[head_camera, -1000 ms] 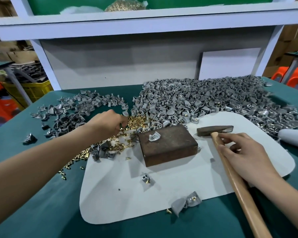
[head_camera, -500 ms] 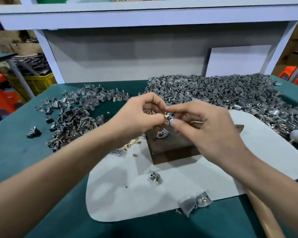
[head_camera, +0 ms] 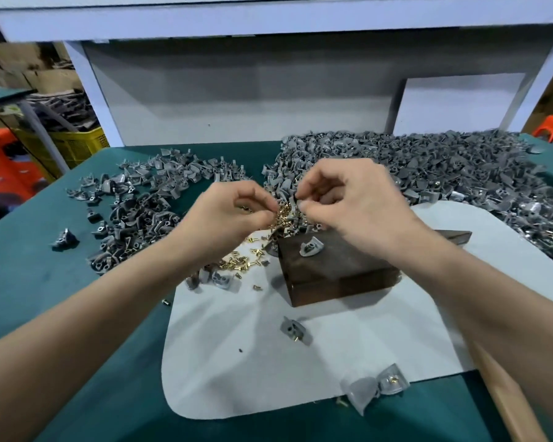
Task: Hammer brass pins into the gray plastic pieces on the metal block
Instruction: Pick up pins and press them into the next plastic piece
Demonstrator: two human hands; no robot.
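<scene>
Both hands hang raised over the far edge of the metal block (head_camera: 336,272), almost touching each other. The left hand (head_camera: 237,215) has its fingers curled round a few brass pins (head_camera: 245,208), of which only a glint shows, with thumb and forefinger tips pressed together. The right hand (head_camera: 351,202) has its fingers curled too, thumb and forefinger clamped on a small dark piece (head_camera: 296,196) too small to identify. On top of the block, near its far left corner, lies one gray plastic piece (head_camera: 312,247), touched by neither hand. More brass pins are scattered just left of the block on the white mat (head_camera: 268,371), which covers part of the green bench (head_camera: 45,282). The hammer rests on the mat at the right, its head (head_camera: 458,238) just behind the block and its wooden handle (head_camera: 505,400) running toward the near edge under the right forearm. A large heap of gray pieces (head_camera: 444,173) fills the far right of the bench, with a smaller heap (head_camera: 147,199) at the left.
</scene>
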